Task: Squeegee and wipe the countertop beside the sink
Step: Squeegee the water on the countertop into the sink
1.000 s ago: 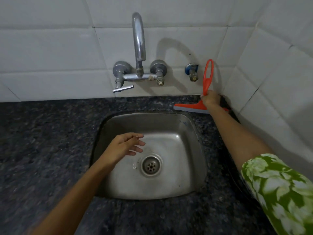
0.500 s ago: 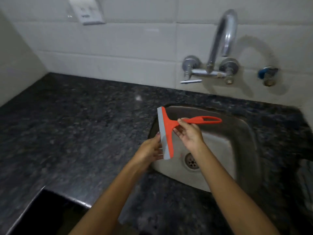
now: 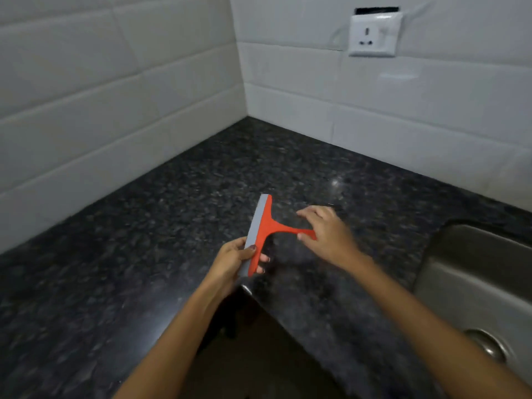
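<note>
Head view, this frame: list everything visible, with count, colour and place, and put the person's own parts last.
Orange plastic squeegee with grey rubber blade: one, orange and grey, held above the countertop at centre, blade to the left, handle to the right.
Dark speckled stone countertop: one, black-grey, L-shaped, filling the corner and running along both walls.
Stainless steel sink: one, silver, set in the countertop at the right edge, drain visible.
White tiled walls: two, white, meeting in the corner behind the countertop.
White wall socket: one, white, high on the back wall, upper right.
Left hand: one, gripping the blade's near end.
Right hand: one, on the handle, fingers loose.
</note>
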